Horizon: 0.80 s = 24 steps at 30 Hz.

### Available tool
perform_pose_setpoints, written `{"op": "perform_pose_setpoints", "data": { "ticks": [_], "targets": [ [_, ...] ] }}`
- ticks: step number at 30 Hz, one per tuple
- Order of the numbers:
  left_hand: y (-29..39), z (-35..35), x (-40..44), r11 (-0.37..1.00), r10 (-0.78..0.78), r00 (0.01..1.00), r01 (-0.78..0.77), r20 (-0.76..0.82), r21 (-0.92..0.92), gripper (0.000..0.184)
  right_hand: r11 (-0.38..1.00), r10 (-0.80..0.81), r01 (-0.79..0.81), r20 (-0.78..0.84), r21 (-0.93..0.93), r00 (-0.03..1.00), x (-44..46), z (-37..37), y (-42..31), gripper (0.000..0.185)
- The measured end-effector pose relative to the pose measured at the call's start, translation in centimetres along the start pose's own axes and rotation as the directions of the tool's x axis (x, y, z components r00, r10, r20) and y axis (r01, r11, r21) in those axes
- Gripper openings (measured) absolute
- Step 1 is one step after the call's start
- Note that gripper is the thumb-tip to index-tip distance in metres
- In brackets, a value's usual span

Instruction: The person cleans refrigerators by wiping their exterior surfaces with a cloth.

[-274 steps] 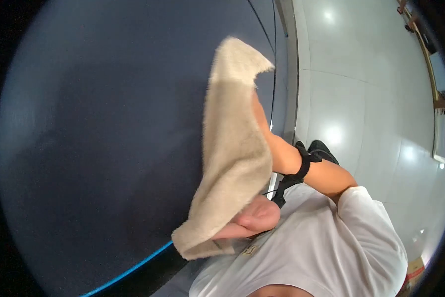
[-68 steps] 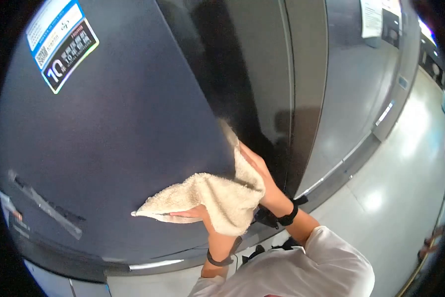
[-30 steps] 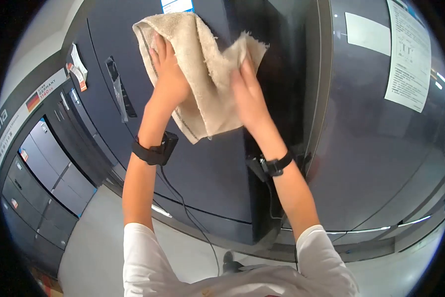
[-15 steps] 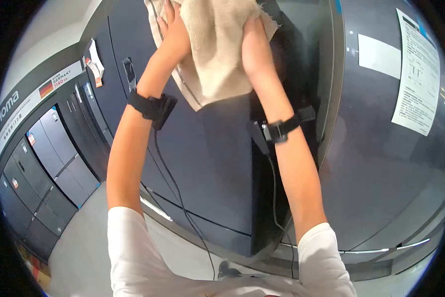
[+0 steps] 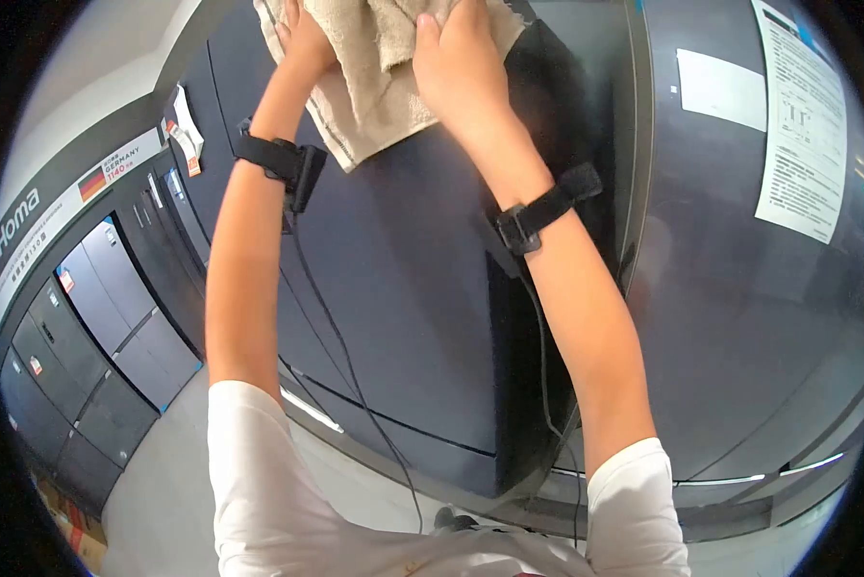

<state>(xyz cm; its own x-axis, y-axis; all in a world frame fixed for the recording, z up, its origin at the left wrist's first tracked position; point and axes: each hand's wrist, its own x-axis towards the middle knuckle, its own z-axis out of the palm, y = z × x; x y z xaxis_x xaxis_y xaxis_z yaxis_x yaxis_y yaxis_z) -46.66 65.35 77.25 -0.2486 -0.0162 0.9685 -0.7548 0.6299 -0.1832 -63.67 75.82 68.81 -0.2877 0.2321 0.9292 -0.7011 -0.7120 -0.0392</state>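
In the head view, both your hands are up high, at the top edge, on a soft, fuzzy beige cloth (image 5: 369, 96). The cloth is against the front of a tall, dark blue fridge (image 5: 393, 279), and its top is cut off from sight. One corner of it points down, and a line of dark stitches runs along its left edge.

Your right grip (image 5: 463, 72), a bare hand, is closed on a bunched-up bit of the cloth, with your thumb on top. Your left grip (image 5: 307, 43), also bare, touches the left part of the cloth. A fold hides some of that hand, so I cannot tell if its fingers are closed.

You wear a black strap with a small box (image 5: 302, 178) on your left wrist and a black strap with a buckle (image 5: 547, 213) on your right. A thin black cord (image 5: 343, 341) hangs near the left one, and another thin black cord (image 5: 544, 370) hangs near the right one.

To the right is a shiny dark grey fridge (image 5: 739, 308). It has a blank white card (image 5: 722, 88) and, just beside that, a long white paper with print (image 5: 799, 144). Far left, a white "Homa" name (image 5: 16, 219) sits above more fridges.
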Motion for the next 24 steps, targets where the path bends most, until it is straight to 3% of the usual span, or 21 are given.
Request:
{"op": "perform_pose_setpoints", "data": {
  "ticks": [1, 4, 5, 8, 12, 13, 17, 20, 24],
  "targets": [
    [-0.1, 0.2, -0.6, 0.998, 0.026, 0.999, -0.025, -0.028, 0.056, 0.08, 0.999, -0.029, 0.031, 0.048, -0.033, 0.998, -0.6, -2.1, -2.3, 0.042],
    [-0.4, 1.0, -2.6, 0.968, 0.108, 0.988, -0.079, -0.109, 0.236, 0.087, 0.997, 0.057, -0.043, 0.262, -0.059, 0.963, -2.8, -4.0, -1.7, 0.044],
    [-0.5, 1.4, -3.7, 0.939, 0.122, 0.985, -0.076, -0.119, 0.334, 0.082, 0.998, 0.013, 0.0, 0.227, -0.061, 0.974, -3.7, -4.2, -1.6, 0.045],
    [0.1, 1.0, -6.1, 0.986, 0.114, 0.975, -0.088, -0.189, 0.142, 0.08, 0.994, 0.079, -0.055, 0.278, -0.093, 0.957, -5.0, -5.3, -2.1, 0.048],
    [-1.6, 1.4, -4.0, 1.0, 0.003, 0.997, -0.003, -0.077, -0.003, 0.092, 0.986, 0.115, -0.073, 0.293, -0.149, 0.949, -4.0, -5.2, -2.5, 0.053],
    [-2.4, 1.5, -2.9, 0.991, 0.042, 0.998, -0.034, -0.056, 0.131, 0.09, 0.983, 0.131, -0.084, 0.306, -0.161, 0.943, -3.3, -4.9, -2.4, 0.054],
    [-1.8, 0.9, -1.3, 0.988, 0.05, 0.994, -0.034, -0.101, 0.147, 0.085, 0.972, 0.205, -0.151, 0.344, -0.177, 0.916, -1.3, -4.1, -2.6, 0.055],
    [-0.6, 1.3, -2.8, 0.984, 0.139, 0.972, -0.115, -0.187, 0.137, 0.085, 0.987, 0.144, -0.115, 0.315, -0.108, 0.938, -2.7, -4.2, -2.0, 0.055],
    [-0.3, 1.6, -5.1, 0.961, 0.204, 0.961, -0.161, -0.186, 0.224, 0.076, 0.997, 0.064, -0.05, 0.28, -0.057, 0.958, -5.1, -5.2, -2.0, 0.054]
  ]
}}
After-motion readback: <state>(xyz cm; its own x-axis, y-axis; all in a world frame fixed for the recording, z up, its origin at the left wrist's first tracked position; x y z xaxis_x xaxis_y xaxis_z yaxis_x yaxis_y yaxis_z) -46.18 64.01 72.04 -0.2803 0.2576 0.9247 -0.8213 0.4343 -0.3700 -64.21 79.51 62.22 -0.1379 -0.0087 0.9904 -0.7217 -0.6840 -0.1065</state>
